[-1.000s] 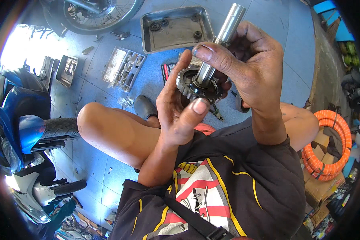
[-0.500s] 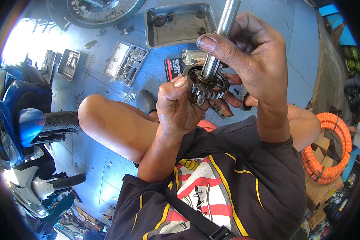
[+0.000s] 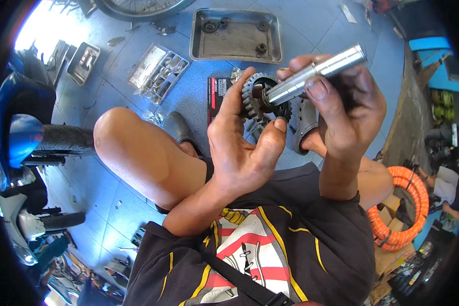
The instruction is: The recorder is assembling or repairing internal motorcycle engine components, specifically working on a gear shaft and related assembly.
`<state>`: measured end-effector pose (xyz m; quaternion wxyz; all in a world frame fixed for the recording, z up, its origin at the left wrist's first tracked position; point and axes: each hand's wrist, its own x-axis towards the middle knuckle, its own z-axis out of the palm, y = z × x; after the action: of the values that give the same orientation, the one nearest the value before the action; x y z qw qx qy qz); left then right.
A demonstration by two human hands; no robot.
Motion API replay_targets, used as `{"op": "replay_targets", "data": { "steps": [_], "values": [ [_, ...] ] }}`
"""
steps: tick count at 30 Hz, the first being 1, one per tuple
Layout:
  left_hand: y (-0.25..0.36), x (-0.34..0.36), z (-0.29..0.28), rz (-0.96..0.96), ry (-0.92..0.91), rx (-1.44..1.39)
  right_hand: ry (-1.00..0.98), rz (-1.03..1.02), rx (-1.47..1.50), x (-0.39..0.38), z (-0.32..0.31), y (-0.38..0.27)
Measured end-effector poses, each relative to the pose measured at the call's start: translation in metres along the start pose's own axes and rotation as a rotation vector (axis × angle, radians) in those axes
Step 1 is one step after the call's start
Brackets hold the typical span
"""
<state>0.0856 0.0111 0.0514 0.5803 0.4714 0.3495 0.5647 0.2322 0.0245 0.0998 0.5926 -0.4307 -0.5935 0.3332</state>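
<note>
My left hand (image 3: pixel 242 150) is closed around a toothed metal gear (image 3: pixel 248 99), its fingers behind the rim and its thumb along the lower side. A shiny stepped metal shaft (image 3: pixel 324 71) runs from the gear's centre, tilted up to the right. My right hand (image 3: pixel 349 112) grips the shaft between thumb and fingers. A coiled spring-like part (image 3: pixel 264 96) shows around the shaft's end inside the gear. How far the shaft passes through is hidden by the gear and my left hand.
Beyond my hands lies a metal tray (image 3: pixel 234 57) with several small gears. Left of it sit a compartment box of small parts (image 3: pixel 163 74) and a smaller tray (image 3: pixel 81 64). A black and red box (image 3: pixel 215 97) is near my left hand. An orange coil (image 3: pixel 418 199) lies at right.
The shaft and gear have turned from nearly upright to leaning right. My right hand has moved lower and to the right, and my left hand has rotated around the gear.
</note>
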Motion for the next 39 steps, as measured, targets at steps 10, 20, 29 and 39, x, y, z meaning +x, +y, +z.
{"op": "replay_targets", "data": {
  "steps": [10, 20, 29, 39],
  "values": [
    [-0.014, -0.001, -0.009, 0.303, 0.209, 0.409, -0.075, -0.262, 0.194, -0.008, 0.028, 0.016],
    [-0.008, 0.0, -0.009, 0.184, 0.278, 0.153, -0.163, -0.302, 0.145, -0.019, 0.035, 0.013],
    [0.008, 0.004, -0.01, -0.087, 0.161, -0.172, -0.098, -0.221, 0.214, -0.002, 0.022, 0.013],
    [-0.007, 0.0, -0.006, 0.124, 0.201, -0.028, -0.29, -0.341, 0.247, -0.005, 0.021, 0.017]
  ]
}}
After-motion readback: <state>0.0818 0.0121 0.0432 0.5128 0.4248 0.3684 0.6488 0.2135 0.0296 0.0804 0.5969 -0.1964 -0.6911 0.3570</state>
